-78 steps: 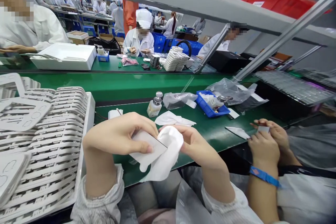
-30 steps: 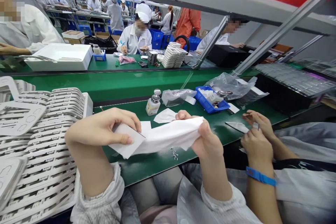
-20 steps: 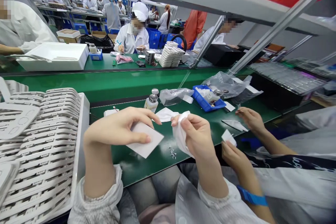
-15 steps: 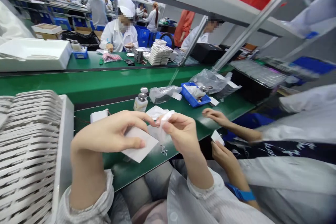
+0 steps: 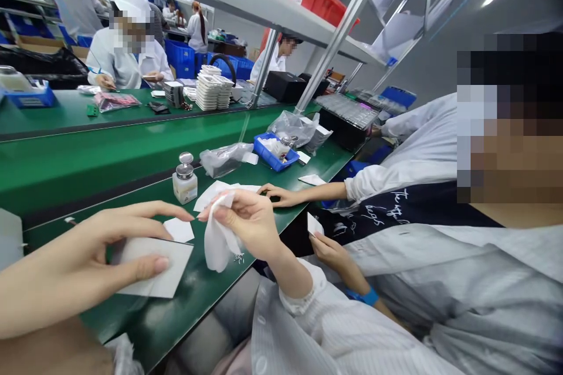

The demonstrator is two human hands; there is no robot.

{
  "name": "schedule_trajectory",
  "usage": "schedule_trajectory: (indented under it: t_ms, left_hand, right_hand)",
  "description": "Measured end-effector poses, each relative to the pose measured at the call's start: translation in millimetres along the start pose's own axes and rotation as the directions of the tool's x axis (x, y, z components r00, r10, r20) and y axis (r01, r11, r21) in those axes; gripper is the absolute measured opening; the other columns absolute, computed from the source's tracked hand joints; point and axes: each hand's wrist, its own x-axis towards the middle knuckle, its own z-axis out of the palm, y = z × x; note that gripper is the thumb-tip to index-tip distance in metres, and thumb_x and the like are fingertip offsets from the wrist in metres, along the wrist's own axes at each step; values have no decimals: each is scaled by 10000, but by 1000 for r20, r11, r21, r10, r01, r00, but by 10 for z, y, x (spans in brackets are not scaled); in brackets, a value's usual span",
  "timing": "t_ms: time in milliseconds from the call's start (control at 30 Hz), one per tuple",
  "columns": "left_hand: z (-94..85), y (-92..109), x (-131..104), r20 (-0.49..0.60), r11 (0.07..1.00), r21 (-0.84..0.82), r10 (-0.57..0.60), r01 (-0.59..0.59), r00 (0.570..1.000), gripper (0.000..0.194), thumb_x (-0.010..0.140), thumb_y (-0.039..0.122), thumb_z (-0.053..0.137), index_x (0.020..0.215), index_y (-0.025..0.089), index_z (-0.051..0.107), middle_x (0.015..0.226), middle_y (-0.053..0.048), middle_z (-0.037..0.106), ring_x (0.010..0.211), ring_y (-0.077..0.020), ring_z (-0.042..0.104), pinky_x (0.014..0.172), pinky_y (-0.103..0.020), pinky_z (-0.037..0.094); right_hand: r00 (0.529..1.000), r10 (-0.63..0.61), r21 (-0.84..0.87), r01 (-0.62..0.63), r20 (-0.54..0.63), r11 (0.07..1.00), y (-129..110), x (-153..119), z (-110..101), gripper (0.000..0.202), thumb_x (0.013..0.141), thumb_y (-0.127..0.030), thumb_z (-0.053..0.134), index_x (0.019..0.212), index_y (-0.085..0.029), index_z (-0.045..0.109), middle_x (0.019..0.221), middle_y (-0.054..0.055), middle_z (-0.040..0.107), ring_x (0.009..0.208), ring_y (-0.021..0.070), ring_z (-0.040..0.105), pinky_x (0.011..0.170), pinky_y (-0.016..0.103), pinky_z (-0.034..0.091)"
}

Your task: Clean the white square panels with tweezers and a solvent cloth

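My left hand grips a flat white square panel between thumb and fingers, with the index finger stretched toward my right hand. In my right hand, a thin white wipe is pinched and hangs down beside the panel, apart from it. Several tiny metallic pieces lie on the green bench by the wipe's lower edge; their kind is too small to make out. Behind the hands are white sheets and a smaller white piece.
A glass pump bottle with a metal top stands behind my hands. Farther right are a plastic bag and a blue tray holding another bottle. A co-worker's hand rests at the sheets; their other hand holds a white piece.
The view has turned right. My hands have drawn apart slightly, and the wipe now hangs lower and more spread out. The co-worker's far hand has reached in to the white sheets.
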Motion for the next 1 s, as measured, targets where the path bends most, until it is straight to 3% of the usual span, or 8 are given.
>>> schedule_trajectory:
  t_ms: [100, 200, 300, 400, 533, 700, 867, 1000]
  left_hand:
    - [138, 93, 176, 161, 1000, 8, -4, 3, 987, 225, 816, 419, 665, 1008, 305, 690, 1455, 46, 438, 1162, -257, 565, 806, -174, 513]
    - [240, 177, 293, 218, 999, -13, 40, -38, 975, 263, 816, 451, 635, 1021, 293, 674, 1290, 2, 575, 1057, -224, 608, 756, -188, 522]
    - [245, 249, 315, 241, 999, 30, -32, 25, 970, 249, 816, 420, 611, 1008, 276, 675, 1061, -4, 668, 906, -182, 635, 722, -200, 508]
    - [181, 314, 277, 248, 997, 45, -71, 62, 966, 256, 784, 385, 622, 980, 233, 689, 965, -15, 683, 836, -167, 629, 701, -204, 484]
    - [120, 391, 220, 244, 999, 30, -39, 33, 969, 206, 755, 275, 658, 941, 210, 718, 918, -11, 703, 854, -159, 615, 709, -198, 453]
    - [159, 412, 214, 309, 998, 57, -33, 16, 950, 221, 738, 222, 706, 954, 183, 734, 894, -35, 720, 858, -184, 613, 714, -232, 437]
    - [147, 386, 179, 308, 999, 36, -28, 18, 951, 227, 764, 231, 701, 983, 178, 729, 913, -33, 722, 824, -170, 612, 714, -235, 435]
    - [106, 384, 141, 237, 998, 39, -50, 42, 970, 233, 762, 188, 688, 993, 182, 719, 981, -26, 713, 901, -175, 613, 742, -225, 434]
  right_hand:
    - [996, -58, -15, 60, 66, 998, -24, -4, 40, 99, 821, -342, 695, 824, -243, 684, 767, 13, 699, 826, 202, 667, 803, 367, 532]
    - [994, -95, -10, 96, 60, 995, -21, 18, 50, 77, 811, -317, 708, 803, -243, 685, 814, 17, 691, 856, 199, 644, 835, 363, 505]
    - [989, -143, -5, 144, 33, 990, 7, 50, -12, 141, 779, -357, 736, 770, -230, 677, 822, 18, 651, 840, 180, 594, 785, 324, 479]
    - [999, -12, 58, 9, 47, 998, 56, 53, -123, 250, 736, -444, 758, 775, -218, 658, 783, 2, 578, 698, 129, 516, 619, 253, 440]
    - [962, 190, 111, -214, 198, 970, 119, 19, -230, 445, 690, -617, 723, 793, -186, 677, 745, 16, 570, 628, 120, 520, 553, 238, 436]
    - [941, 265, -6, -269, 209, 963, 110, -1, -219, 333, 737, -504, 743, 874, -200, 730, 802, 31, 643, 665, 122, 565, 591, 231, 453]
    - [940, 249, -176, -211, 233, 962, 33, 5, -218, 170, 748, -325, 759, 664, -181, 723, 612, -5, 562, 574, 97, 477, 515, 222, 364]
    - [993, 27, -156, -8, 118, 988, 54, -10, -240, 60, 678, -201, 802, 689, -224, 748, 664, 8, 634, 641, 127, 547, 571, 248, 419]
